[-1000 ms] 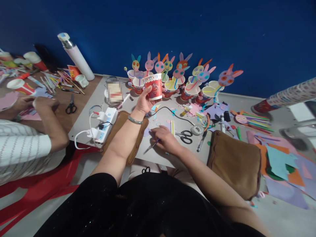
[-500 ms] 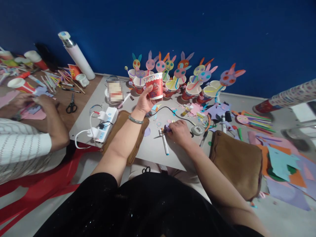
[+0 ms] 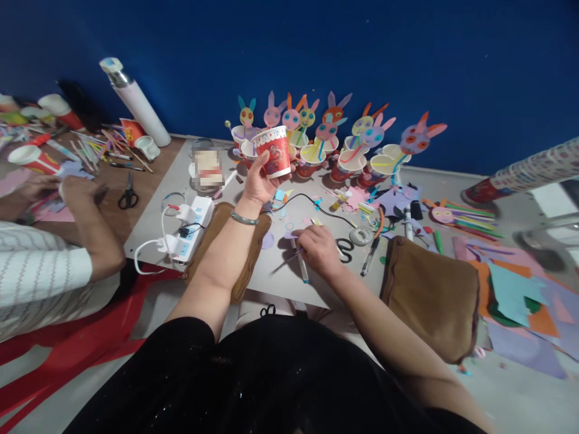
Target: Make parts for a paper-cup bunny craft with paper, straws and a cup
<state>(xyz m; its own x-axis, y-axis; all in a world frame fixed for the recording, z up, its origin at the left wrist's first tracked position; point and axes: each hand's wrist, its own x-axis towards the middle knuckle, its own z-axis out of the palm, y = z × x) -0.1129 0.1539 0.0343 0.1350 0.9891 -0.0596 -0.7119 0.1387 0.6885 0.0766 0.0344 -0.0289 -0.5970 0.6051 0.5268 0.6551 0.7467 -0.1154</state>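
Note:
My left hand (image 3: 261,181) grips a red paper cup (image 3: 277,158) with a white patterned rim, raised in front of a group of cups with paper rabbit heads (image 3: 326,131). Low over the table, my right hand (image 3: 320,248) is closed, a small purple paper piece (image 3: 291,234) at its fingertips. Under and beside it lie scissors, their black handles (image 3: 346,250) to the right and a thin blade (image 3: 286,263) to the left. A white marker (image 3: 302,264) lies just below the fingers. Tape (image 3: 362,235) and a pen (image 3: 370,258) lie farther right.
A power strip (image 3: 194,228) with plugs and a brown cushion (image 3: 226,247) lie left; another brown cushion (image 3: 432,295) lies right. Stacked cups (image 3: 534,169) lean far right near coloured paper (image 3: 511,295). At left, a co-worker's hands (image 3: 75,187) work near scissors (image 3: 129,196).
My left hand and the cup have shifted slightly left and down. My right hand has moved a little left, off the scissors' handles, which now show beside it.

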